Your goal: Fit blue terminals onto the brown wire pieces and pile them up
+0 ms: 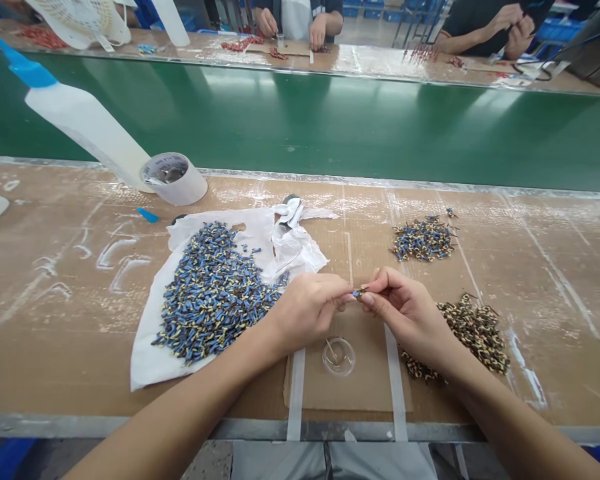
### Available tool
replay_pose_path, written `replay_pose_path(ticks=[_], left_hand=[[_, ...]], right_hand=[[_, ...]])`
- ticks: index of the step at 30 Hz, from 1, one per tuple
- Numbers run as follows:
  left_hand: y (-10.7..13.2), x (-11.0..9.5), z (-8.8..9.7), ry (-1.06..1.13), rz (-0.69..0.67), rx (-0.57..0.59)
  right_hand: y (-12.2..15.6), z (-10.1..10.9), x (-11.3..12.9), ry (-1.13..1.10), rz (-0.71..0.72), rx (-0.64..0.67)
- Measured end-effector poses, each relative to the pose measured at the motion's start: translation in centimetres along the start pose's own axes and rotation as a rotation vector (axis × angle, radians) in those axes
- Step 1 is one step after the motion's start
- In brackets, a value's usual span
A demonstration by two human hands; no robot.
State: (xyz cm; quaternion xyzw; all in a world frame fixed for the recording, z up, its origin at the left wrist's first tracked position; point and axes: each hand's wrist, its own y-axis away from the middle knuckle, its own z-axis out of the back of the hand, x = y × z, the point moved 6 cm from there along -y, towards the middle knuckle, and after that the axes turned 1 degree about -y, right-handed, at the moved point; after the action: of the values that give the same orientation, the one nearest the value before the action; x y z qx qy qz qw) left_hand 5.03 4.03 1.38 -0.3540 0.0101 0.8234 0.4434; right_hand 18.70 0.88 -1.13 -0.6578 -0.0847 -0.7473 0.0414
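My left hand [307,307] and my right hand [405,307] meet above the cardboard mat, both pinched on one small blue part [356,293] held between their fingertips. A big heap of blue and yellow small parts [213,293] lies on a white plastic sheet [150,360] just left of my left hand. A smaller pile of the same blue parts [423,239] sits beyond my right hand. A heap of brown parts [475,330] lies under and right of my right wrist. A small clear round cap [339,357] rests on the mat below my hands.
A roll of tape [174,178] and a white squeeze bottle with a blue nozzle [80,120] stand at the back left. A green conveyor belt [330,120] runs behind the bench. Other people's hands work with red parts on the far bench [290,27].
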Motion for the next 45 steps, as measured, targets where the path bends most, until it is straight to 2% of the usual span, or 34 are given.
replay_pose_path(ticks=[7, 13, 21, 27, 34, 40, 45], left_hand=[[0.2, 0.4, -0.8, -0.034, -0.028, 0.024], [0.2, 0.3, -1.3, -0.145, -0.045, 0.097], [0.3, 0.4, -1.6, -0.189, -0.025, 0.056], [0.3, 0.5, -1.0, -0.061, 0.040, 0.074], [0.1, 1.6, -0.8, 0.135, 0.174, 0.165], [0.1, 1.8, -0.4, 0.150, 0.206, 0.196], [0.1, 1.7, -0.4, 0.157, 0.172, 0.185]], right_hand=[[-0.3, -0.6, -1.1, 0.061, 0.043, 0.023], [-0.2, -0.6, -1.4, 0.123, 0.025, 0.045], [-0.5, -0.8, -1.5, 0.054, -0.026, 0.056], [-0.7, -0.8, -1.5, -0.108, -0.080, 0.011], [-1.0, -0.5, -1.6, -0.285, -0.197, 0.104], [-0.9, -0.5, -1.6, -0.290, -0.203, 0.108], [-0.7, -0.6, -1.8, -0.226, -0.183, 0.082]])
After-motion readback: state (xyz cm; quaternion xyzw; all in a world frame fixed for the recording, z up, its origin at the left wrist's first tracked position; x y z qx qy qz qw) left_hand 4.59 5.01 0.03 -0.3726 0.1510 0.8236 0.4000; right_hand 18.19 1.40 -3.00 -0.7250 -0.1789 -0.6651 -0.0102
